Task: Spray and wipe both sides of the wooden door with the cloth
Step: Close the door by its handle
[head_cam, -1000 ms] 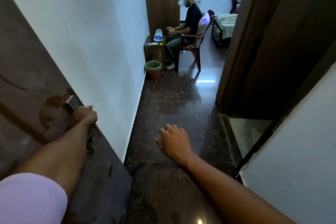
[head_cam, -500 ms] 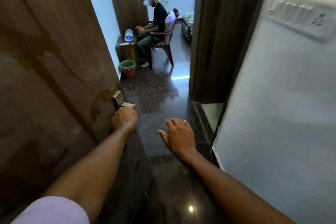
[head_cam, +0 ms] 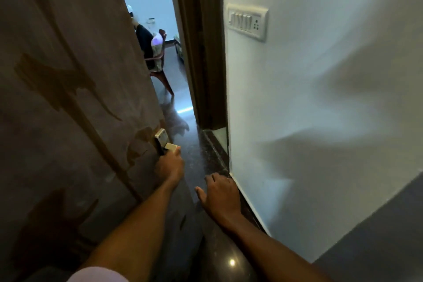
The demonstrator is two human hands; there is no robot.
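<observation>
Left hand (head_cam: 170,167) around handle (head_cam: 169,147) at wooden door (head_cam: 68,98) edge

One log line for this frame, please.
left grip: holds door handle | right grip: open, holds nothing, low by white wall | wooden door: ajar, dark streaks
</observation>
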